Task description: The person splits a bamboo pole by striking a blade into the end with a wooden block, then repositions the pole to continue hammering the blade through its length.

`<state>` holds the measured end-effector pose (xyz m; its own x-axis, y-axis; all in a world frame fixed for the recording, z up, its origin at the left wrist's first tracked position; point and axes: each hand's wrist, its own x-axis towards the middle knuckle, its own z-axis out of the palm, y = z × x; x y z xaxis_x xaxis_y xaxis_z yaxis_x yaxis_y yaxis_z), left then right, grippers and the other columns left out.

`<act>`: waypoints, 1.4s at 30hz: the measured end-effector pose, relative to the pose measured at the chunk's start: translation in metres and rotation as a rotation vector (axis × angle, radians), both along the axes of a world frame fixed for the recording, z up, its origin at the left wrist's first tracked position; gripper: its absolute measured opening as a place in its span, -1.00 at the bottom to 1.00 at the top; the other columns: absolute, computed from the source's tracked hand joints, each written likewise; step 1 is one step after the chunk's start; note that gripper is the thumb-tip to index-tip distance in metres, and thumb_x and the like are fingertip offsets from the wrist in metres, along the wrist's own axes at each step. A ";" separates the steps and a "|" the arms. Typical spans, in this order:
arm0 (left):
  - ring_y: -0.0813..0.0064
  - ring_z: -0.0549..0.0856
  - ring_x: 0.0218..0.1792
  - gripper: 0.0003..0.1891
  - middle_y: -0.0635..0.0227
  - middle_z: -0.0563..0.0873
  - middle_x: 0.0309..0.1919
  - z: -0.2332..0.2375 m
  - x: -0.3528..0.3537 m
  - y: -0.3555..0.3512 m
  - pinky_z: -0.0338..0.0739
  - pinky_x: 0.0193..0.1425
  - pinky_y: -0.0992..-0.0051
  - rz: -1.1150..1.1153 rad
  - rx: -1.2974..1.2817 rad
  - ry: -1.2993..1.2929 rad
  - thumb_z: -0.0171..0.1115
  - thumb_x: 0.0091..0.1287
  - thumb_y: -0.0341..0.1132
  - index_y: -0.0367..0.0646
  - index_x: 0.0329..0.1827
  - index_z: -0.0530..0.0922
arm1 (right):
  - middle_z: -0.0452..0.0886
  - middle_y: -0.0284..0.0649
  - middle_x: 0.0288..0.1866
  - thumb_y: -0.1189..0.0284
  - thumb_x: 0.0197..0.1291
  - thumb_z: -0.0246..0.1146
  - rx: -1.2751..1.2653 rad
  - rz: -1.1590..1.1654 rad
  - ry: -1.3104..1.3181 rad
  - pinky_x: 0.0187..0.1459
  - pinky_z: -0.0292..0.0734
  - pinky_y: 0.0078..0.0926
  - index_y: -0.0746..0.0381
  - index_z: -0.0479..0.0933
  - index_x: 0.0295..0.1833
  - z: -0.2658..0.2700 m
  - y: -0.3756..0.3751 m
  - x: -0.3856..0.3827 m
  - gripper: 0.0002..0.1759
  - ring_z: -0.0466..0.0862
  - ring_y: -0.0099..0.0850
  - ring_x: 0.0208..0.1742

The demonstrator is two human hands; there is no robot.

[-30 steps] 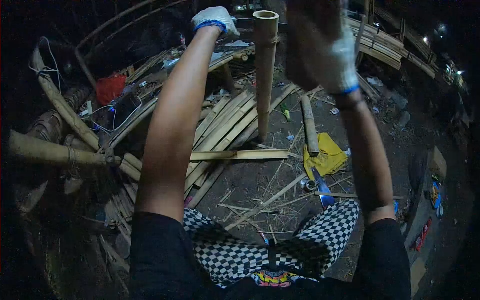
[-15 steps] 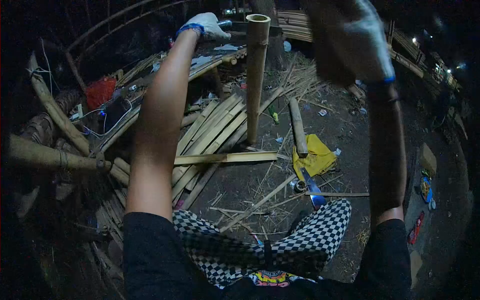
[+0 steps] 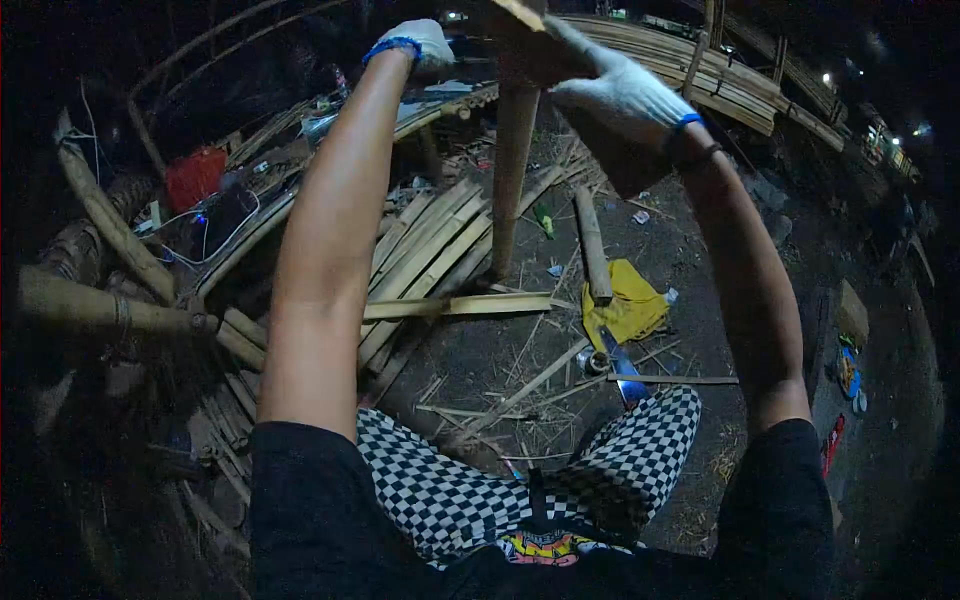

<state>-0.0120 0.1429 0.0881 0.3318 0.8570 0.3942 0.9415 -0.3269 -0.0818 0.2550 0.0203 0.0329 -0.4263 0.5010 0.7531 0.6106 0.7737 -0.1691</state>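
Note:
My left hand (image 3: 428,42), in a white glove with a blue cuff, is closed at the top of the view, left of an upright bamboo pole (image 3: 512,190). What it grips is hidden. My right hand (image 3: 630,95), gloved the same way, is at the right of the pole's upper end, fingers and thumb round a broad dark piece (image 3: 620,160) that looks like wood. A pale edge (image 3: 520,12) shows beyond its fingertips. The pole's top is in shadow. Split bamboo strips (image 3: 430,245) lie stacked left of its foot.
On the ground ahead are a yellow cloth (image 3: 635,305), a short bamboo log (image 3: 592,245) and a wide blade (image 3: 622,365). Scattered slivers lie near my knees. A red bag (image 3: 195,178) and white cable are left; long bamboo poles (image 3: 690,75) are stacked behind.
My right hand has swung left and inward to the upper end of the pole, bringing the dark piece along. My left hand has shifted slightly right, and the metal end it showed is hidden.

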 end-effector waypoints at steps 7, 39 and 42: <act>0.21 0.75 -0.37 -0.31 0.11 0.76 -0.38 0.014 0.015 -0.009 0.61 -0.14 0.26 0.001 0.090 0.105 0.41 -0.12 0.33 -0.25 -0.34 0.73 | 0.37 -0.03 0.40 0.25 0.16 0.34 0.088 -0.019 0.246 0.38 0.35 -0.21 -0.04 0.15 0.51 0.092 -0.099 0.023 -0.18 0.45 -0.21 0.34; 0.08 0.71 -0.04 -0.30 0.00 0.71 -0.06 -0.010 0.054 0.018 0.60 0.09 0.20 0.075 0.191 0.182 0.49 -0.16 0.20 -0.14 -0.03 0.69 | 0.27 0.01 0.46 0.17 0.16 0.29 -0.186 -0.008 0.150 0.39 0.27 -0.24 0.04 0.07 0.55 -0.015 -0.012 0.018 -0.12 0.34 -0.16 0.43; 0.09 0.71 -0.03 -0.19 0.07 0.72 -0.04 -0.001 0.052 -0.002 0.58 0.12 0.21 0.131 0.192 0.125 0.51 -0.23 0.25 -0.13 0.05 0.66 | 0.57 -0.20 0.20 0.31 0.12 0.31 -0.088 -0.236 0.242 0.02 0.63 -0.37 0.07 0.14 0.50 0.060 -0.067 0.020 -0.17 0.65 -0.38 -0.01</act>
<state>0.0403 0.1412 0.0867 0.2792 0.8094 0.5167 0.9535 -0.1699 -0.2490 0.2752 -0.0464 0.0931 -0.1053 0.6320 0.7678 0.7046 0.5922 -0.3909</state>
